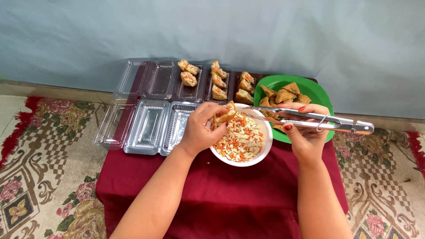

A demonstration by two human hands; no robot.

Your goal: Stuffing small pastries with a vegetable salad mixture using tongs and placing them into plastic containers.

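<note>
My left hand (201,128) holds a fried tofu piece (225,113) stuffed with shredded filling over a white bowl (264,152) of shredded vegetable mix (239,139). My right hand (304,135) grips metal tongs (318,121), their tips pointing left toward the tofu piece above the bowl. A green plate (316,90) behind the bowl carries several plain fried tofu triangles (283,94).
Clear plastic hinged boxes (148,124) lie open in two rows at the back left; those on the right hold stuffed tofu pieces (217,79). Everything stands on a low table with a dark red cloth (221,194), on a patterned rug (40,168), against a pale blue wall.
</note>
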